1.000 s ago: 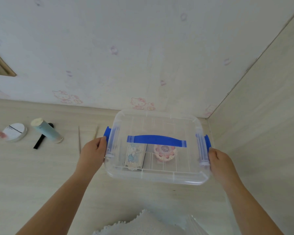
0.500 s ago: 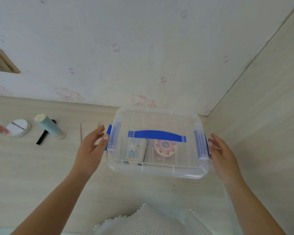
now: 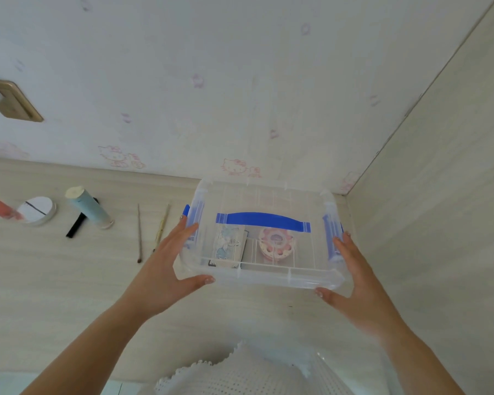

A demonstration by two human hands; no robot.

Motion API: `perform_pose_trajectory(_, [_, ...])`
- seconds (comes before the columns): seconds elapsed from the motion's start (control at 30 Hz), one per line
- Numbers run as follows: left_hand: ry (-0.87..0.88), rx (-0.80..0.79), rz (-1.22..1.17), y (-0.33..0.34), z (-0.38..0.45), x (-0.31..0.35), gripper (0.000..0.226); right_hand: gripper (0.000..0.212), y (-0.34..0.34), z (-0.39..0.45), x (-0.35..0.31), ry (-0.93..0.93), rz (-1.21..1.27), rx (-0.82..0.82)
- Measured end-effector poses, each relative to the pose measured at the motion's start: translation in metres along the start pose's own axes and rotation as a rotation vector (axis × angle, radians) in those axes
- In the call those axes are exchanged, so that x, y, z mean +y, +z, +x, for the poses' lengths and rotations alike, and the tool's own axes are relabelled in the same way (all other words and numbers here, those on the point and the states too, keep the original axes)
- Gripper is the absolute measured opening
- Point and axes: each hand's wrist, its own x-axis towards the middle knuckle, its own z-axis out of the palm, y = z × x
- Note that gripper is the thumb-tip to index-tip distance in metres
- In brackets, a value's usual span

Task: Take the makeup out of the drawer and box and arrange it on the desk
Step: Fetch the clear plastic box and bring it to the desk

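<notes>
Nearest me, my left hand (image 3: 166, 269) and right hand (image 3: 354, 277) bracket the clear box (image 3: 264, 238) at its two short ends. Both hands are spread wide, palms pressed to the side walls, thumbs hooked under the near rim. I judge this a two-sided hold to steady the box while the blue side latches (image 3: 332, 232) are dealt with; the lid is still on.

The box sits at the table's (image 3: 54, 280) far right corner, its long axis running left to right along the back edge, the blue handle (image 3: 261, 220) lying the same way. Inside I see a flat illustrated palette (image 3: 230, 246) and a round pink compact (image 3: 275, 243), side by side.

Further left, near the back edge, lie two thin brushes (image 3: 151, 230), a pale blue tube (image 3: 90, 208), a black stick (image 3: 76, 225), a round white compact (image 3: 37, 210) and a pink tube (image 3: 0, 210), each pointing roughly away from me.
</notes>
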Motion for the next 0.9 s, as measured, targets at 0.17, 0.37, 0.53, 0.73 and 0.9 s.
perform_pose_trajectory(0.17, [0.005,0.075,-0.085,-0.011,0.010,0.017,0.084,0.080,-0.013,0.011,-0.016,0.018,0.164,0.107])
perform_pose_trajectory(0.37, [-0.083,0.193,-0.367,-0.016,0.051,0.041,0.071,0.065,-0.031,0.047,-0.042,0.071,0.345,0.209])
perform_pose_trajectory(0.53, [-0.197,0.304,-0.410,-0.018,0.102,0.063,0.084,0.077,-0.040,0.099,-0.038,0.066,0.508,0.237])
perform_pose_trajectory(0.73, [-0.283,0.251,-0.508,-0.019,0.154,0.066,0.085,0.075,-0.039,0.140,-0.030,0.115,0.566,0.281])
perform_pose_trajectory(0.9, [-0.300,0.256,-0.358,-0.013,0.179,0.062,0.062,0.078,-0.037,0.156,-0.025,0.200,0.495,0.260])
